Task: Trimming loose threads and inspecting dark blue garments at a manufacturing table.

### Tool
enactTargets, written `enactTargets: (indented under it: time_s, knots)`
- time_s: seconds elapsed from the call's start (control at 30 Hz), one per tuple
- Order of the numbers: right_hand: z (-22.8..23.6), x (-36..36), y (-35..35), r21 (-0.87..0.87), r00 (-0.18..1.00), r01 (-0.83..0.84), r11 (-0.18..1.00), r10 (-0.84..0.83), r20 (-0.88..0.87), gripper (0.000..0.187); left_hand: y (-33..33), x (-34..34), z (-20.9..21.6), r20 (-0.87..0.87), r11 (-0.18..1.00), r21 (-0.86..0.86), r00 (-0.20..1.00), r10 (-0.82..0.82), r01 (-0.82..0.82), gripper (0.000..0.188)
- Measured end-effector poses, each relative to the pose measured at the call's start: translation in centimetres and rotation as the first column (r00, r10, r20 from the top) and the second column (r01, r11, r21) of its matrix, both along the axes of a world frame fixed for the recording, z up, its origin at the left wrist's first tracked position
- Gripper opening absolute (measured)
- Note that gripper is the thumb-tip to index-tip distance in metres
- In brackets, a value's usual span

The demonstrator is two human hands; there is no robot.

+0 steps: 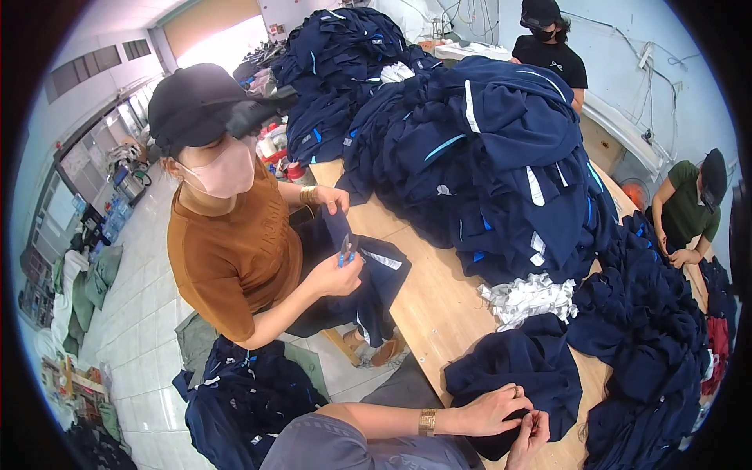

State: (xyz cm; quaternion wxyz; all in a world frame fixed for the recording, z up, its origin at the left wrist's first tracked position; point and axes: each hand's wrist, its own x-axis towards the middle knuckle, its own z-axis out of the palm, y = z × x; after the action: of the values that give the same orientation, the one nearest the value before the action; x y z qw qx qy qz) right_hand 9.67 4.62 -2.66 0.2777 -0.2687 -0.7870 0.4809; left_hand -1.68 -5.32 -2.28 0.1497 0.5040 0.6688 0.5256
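A dark navy garment lies bunched at the near edge of the table, in front of me. My left hand, with a gold watch at the wrist, is closed in a pinch on the garment's near part. Close against it, my right hand also pinches the cloth, fingertips almost meeting those of the left. What lies between the fingertips is too small to make out. Just beyond the garment sits a heap of white labels or cloth scraps.
A large pile of navy garments covers much of the wooden table; more garments run along the right. At left, a co-worker in brown holds blue-handled snippers and navy cloth. Garments lie on the floor. Two more people work at right.
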Motion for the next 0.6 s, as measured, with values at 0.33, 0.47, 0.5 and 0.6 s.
enactTargets:
  time_s: [0.33, 0.47, 0.5, 0.6]
  knots:
    - [-0.7, 0.1, -0.9, -0.389, 0.966, 0.126, 0.912, -0.203, -0.161, 0.026, 0.3, -0.7, 0.2, 0.073, 0.992, 0.028, 0.99, 0.117, -0.119, 0.016]
    - [-2.5, 0.4, -0.6, 0.087, 0.987, 0.161, 0.983, -0.159, -0.028, 0.02, 0.3, -1.1, 0.6, 0.111, 0.984, 0.015, 0.978, 0.176, -0.179, 0.014]
    - [-3.0, 0.4, -0.5, 0.173, 0.989, 0.15, 0.973, -0.146, -0.034, 0.025, 0.3, -1.1, 0.7, 0.139, 0.985, -0.009, 0.975, 0.174, -0.174, 0.014]
    - [-3.5, 0.4, -0.5, 0.311, 0.987, 0.161, 0.937, -0.161, -0.028, 0.023, 0.2, -1.0, 1.0, 0.101, 0.985, -0.041, 0.98, 0.17, -0.167, 0.013]
